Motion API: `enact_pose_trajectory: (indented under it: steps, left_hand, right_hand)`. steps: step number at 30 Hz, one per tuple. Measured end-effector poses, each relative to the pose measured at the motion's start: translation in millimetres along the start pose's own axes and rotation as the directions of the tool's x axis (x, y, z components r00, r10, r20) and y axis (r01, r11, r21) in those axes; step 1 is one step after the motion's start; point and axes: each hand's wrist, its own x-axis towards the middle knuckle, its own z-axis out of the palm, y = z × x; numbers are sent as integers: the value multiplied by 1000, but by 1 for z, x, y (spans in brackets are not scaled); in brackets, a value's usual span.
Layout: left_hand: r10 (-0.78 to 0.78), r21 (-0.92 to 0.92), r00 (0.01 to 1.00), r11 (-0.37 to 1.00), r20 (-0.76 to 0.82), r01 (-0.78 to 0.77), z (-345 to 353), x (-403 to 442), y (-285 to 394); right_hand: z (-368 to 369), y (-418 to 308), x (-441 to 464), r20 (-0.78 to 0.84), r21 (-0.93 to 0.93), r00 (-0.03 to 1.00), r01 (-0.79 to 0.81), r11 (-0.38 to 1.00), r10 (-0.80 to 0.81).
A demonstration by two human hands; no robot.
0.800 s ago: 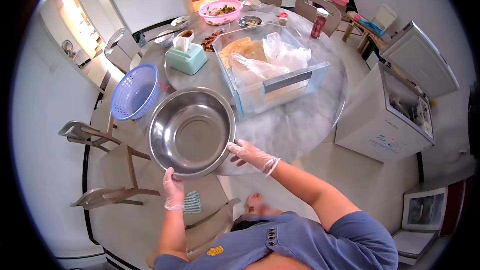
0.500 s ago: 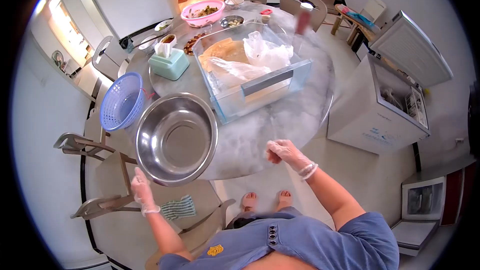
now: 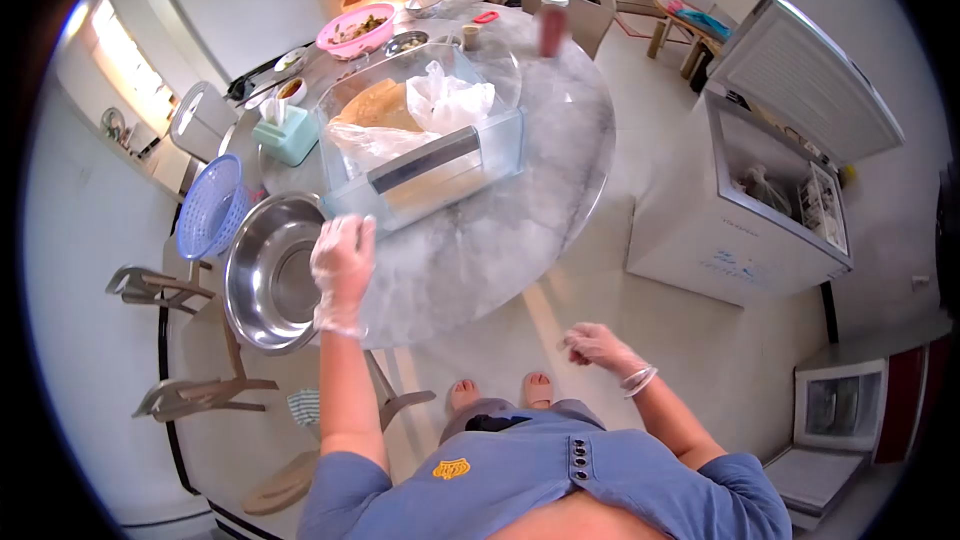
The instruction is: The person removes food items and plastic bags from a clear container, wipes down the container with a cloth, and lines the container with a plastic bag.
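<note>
My left hand point(image 3: 342, 265), in a clear plastic glove, is raised over the right rim of the steel basin point(image 3: 275, 275), its fingers curled; what they hold, if anything, is hidden. Away from the table's front edge, my right hand point(image 3: 598, 346), also gloved, hangs with its fingers drawn together, and I cannot make out anything in it. The basin lies at the left edge of the marble table point(image 3: 470, 260). Just beyond my left hand stands a clear drawer point(image 3: 490, 155) holding a white plastic bag point(image 3: 445, 103) and a tan item point(image 3: 378, 105).
A blue basket point(image 3: 213, 208) and a green tissue box point(image 3: 287, 137) are at the left. Farther back are a pink bowl of food point(image 3: 356, 30) and a red jar point(image 3: 552, 28). Chairs surround the table. An open chest freezer point(image 3: 735, 220) stands at the right.
My hands have come off the basin. The left has moved right and up over its rim; the right has moved right and down. The view has swung right, so the table appears farther left.
</note>
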Motion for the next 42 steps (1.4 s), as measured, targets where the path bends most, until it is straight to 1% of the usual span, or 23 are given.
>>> enact_pose_trajectory:
  steps: [1,2,3,4,5,8,11,13,15,16,18,21,22,23,25,27,29,31,33,34,37,41,42]
  left_hand:
    - [17,47,1000,999,23,-18,6,8,2]
    - [8,63,1000,998,18,-9,13,15,2]
    - [90,116,995,990,-33,-86,22,22,0]
    - [175,170,981,972,-83,-159,29,30,-3]
    - [169,177,981,973,-92,-151,34,36,-6]
    - [71,222,981,969,179,-111,47,48,-14]
    - [28,265,978,960,208,-84,65,51,-25]
    - [94,213,989,970,118,-117,72,55,-26]
    - [116,124,983,983,139,-134,72,56,-27]
    - [136,118,982,981,134,-152,72,56,-25]
    - [140,95,980,983,142,-155,72,56,-19]
    - [179,74,976,979,126,-189,71,50,4]
    - [137,89,972,984,191,-156,69,46,17]
    - [94,106,963,987,253,-125,68,44,29]
    - [83,80,958,991,275,-109,67,39,47]
    - [73,55,951,994,301,-93,72,35,60]
    - [69,63,932,993,357,-97,78,31,72]
    - [70,79,940,992,334,-102,86,26,77]
    - [115,120,957,981,267,-152,93,21,84]
    - [122,110,957,982,265,-155,92,20,87]
    - [83,90,950,989,301,-115,92,17,94]
    - [39,102,934,992,356,-80,86,9,108]
    - [23,110,922,991,386,-71,85,6,108]
  right_hand:
    - [-12,-4,-2,20,-7,1000,4,1000,-4]
    - [-23,-10,-3,-64,-19,995,80,997,-81]
    - [-32,-21,0,-148,-38,976,156,987,-160]
    - [-40,-36,4,-139,-47,975,168,985,-173]
    - [-48,-53,9,-175,-116,956,218,969,-235]
    - [-60,-94,33,-213,-208,905,327,922,-369]
    - [-51,-142,43,-236,-237,863,395,887,-447]
    - [-49,-174,49,-242,-279,851,399,873,-466]
    - [-44,-196,62,-253,-535,640,533,656,-726]
    - [-44,-211,65,-244,-543,641,531,651,-727]
    - [-43,-238,74,-100,-835,379,472,285,-920]
    - [-47,-261,93,-64,-837,371,486,252,-926]
    - [-52,-265,101,-46,-841,366,488,234,-929]
    - [-56,-273,107,-40,-842,369,488,230,-929]
    - [-66,-288,121,-107,-784,594,443,435,-798]
    - [-79,-301,147,-67,-781,644,441,442,-762]
    - [-87,-314,171,-71,-946,777,147,289,-626]
    - [-88,-318,193,-44,-968,815,109,228,-577]
    - [-90,-312,212,-30,-999,923,-39,-15,-384]
    - [-90,-308,219,-69,-993,937,-99,-69,-343]
    - [-101,-296,227,37,-995,941,3,-100,-336]
    - [-106,-277,235,72,-988,953,29,-149,-294]
    - [-103,-271,238,111,-987,914,57,-148,-390]
